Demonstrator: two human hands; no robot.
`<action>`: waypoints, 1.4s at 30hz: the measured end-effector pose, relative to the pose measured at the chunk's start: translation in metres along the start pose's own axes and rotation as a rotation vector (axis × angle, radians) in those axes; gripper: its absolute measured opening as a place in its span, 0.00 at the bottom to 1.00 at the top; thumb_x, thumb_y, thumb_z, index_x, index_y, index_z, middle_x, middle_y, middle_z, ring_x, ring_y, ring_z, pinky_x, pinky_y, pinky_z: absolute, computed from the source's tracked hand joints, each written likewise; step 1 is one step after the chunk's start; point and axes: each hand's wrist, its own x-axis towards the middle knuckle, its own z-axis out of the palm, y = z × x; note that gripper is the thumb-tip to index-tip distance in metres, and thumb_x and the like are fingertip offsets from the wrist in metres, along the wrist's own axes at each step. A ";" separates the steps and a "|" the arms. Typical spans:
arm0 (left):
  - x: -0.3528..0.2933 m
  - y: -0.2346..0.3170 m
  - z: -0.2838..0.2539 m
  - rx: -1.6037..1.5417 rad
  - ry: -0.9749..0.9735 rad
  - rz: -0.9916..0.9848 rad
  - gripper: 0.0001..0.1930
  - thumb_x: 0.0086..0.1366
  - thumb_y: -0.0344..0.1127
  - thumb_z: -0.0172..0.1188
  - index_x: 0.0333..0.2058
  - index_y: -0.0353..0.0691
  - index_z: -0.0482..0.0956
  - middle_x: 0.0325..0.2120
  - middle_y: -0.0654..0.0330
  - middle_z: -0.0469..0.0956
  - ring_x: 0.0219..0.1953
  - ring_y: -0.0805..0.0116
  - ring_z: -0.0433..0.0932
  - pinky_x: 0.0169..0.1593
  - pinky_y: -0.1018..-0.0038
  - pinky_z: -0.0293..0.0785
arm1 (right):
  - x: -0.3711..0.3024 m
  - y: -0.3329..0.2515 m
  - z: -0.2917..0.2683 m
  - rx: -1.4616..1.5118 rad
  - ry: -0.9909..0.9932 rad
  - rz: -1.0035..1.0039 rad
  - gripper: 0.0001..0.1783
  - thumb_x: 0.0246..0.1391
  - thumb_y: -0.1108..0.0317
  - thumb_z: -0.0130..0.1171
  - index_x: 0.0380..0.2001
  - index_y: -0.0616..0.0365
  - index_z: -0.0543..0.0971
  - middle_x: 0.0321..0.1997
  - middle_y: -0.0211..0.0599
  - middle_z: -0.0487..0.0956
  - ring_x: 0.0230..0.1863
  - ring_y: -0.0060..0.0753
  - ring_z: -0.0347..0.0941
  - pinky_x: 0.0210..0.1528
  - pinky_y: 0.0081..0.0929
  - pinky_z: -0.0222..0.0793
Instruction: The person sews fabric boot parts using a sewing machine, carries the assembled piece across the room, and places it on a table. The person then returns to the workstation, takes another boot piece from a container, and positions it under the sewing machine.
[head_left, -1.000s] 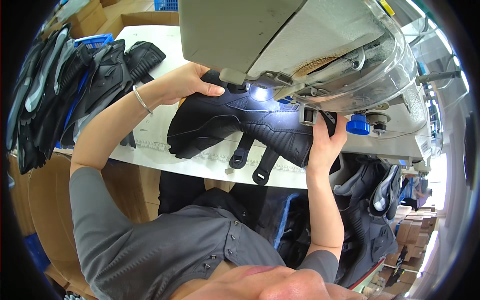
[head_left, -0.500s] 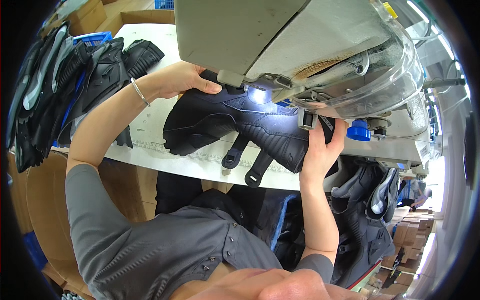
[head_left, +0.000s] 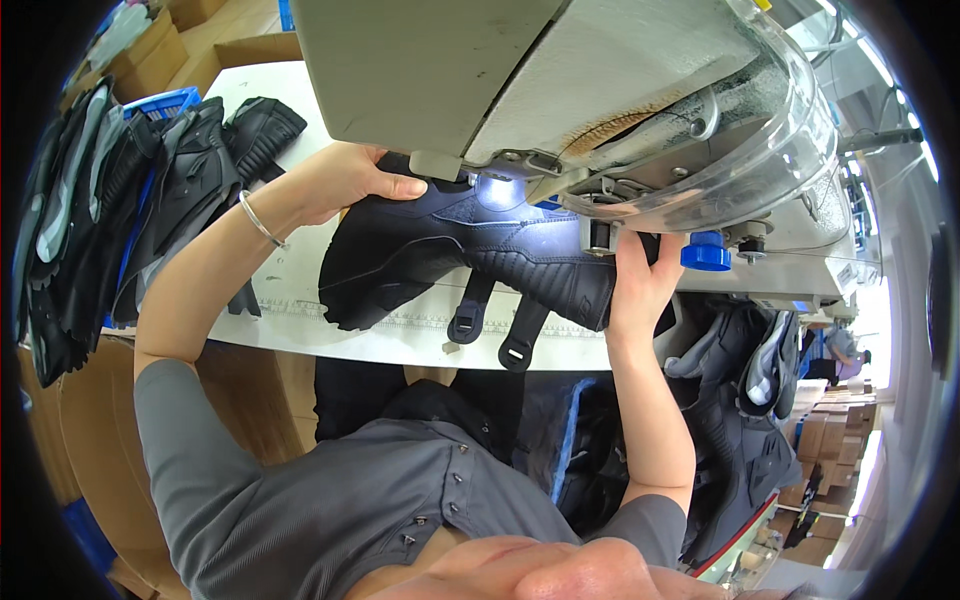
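Note:
A black boot upper (head_left: pixel 420 235) lies on the white bed of a sewing machine (head_left: pixel 440 70), its upper edge under the machine head in a bright lamp's light. My left hand (head_left: pixel 360 185) presses on its left part, thumb on top and the other fingers mostly hidden. At the right end my right hand (head_left: pixel 642 280) grips the upper between thumb and fingers, partly behind the clear guard (head_left: pixel 720 190). Two black straps with slotted ends (head_left: pixel 467 320) hang from the near side of the upper. The needle point itself cannot be made out.
Several black and grey boot uppers (head_left: pixel 130 190) are piled at the left, near a blue crate (head_left: pixel 165 102). More uppers (head_left: pixel 725 430) hang at the right below the table. A blue knob (head_left: pixel 707 251) juts from the machine. Cardboard boxes (head_left: pixel 835 440) stand farther right.
The whole view has shifted slightly. Both hands stay on the boot upper, which has moved little under the machine. A white-marked strip by my right hand is now mostly hidden.

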 end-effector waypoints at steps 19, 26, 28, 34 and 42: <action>0.013 -0.008 -0.010 -0.090 -0.022 -0.038 0.26 0.56 0.23 0.62 0.55 0.35 0.69 0.50 0.56 0.71 0.47 0.70 0.74 0.52 0.77 0.73 | -0.009 -0.012 0.005 0.055 0.017 0.052 0.11 0.50 0.76 0.55 0.38 0.63 0.69 0.43 0.35 0.67 0.44 0.31 0.62 0.52 0.25 0.55; 0.012 -0.005 -0.008 -0.095 0.001 -0.052 0.26 0.57 0.23 0.61 0.55 0.35 0.68 0.53 0.55 0.69 0.48 0.68 0.74 0.53 0.76 0.73 | 0.001 0.001 0.007 0.068 0.017 0.075 0.12 0.55 0.76 0.51 0.43 0.66 0.75 0.44 0.34 0.75 0.46 0.27 0.68 0.54 0.24 0.59; 0.009 -0.002 -0.006 -0.088 0.026 -0.059 0.26 0.57 0.23 0.61 0.56 0.35 0.68 0.53 0.54 0.69 0.49 0.67 0.74 0.53 0.75 0.73 | 0.004 0.003 0.007 0.058 0.003 0.087 0.11 0.55 0.76 0.51 0.41 0.66 0.77 0.41 0.34 0.77 0.44 0.27 0.69 0.53 0.23 0.60; 0.007 -0.010 -0.003 -0.154 0.054 -0.012 0.26 0.57 0.24 0.62 0.55 0.36 0.69 0.49 0.56 0.73 0.47 0.70 0.74 0.51 0.77 0.75 | 0.019 0.013 0.001 0.056 -0.135 0.226 0.11 0.53 0.72 0.54 0.38 0.66 0.78 0.37 0.35 0.78 0.38 0.27 0.71 0.45 0.25 0.65; 0.007 -0.027 0.000 -0.285 -0.020 0.001 0.17 0.61 0.30 0.60 0.49 0.34 0.74 0.40 0.62 0.78 0.41 0.78 0.77 0.47 0.79 0.76 | 0.016 0.041 -0.019 0.473 0.069 0.256 0.10 0.57 0.72 0.50 0.38 0.66 0.76 0.41 0.37 0.76 0.42 0.27 0.70 0.43 0.24 0.66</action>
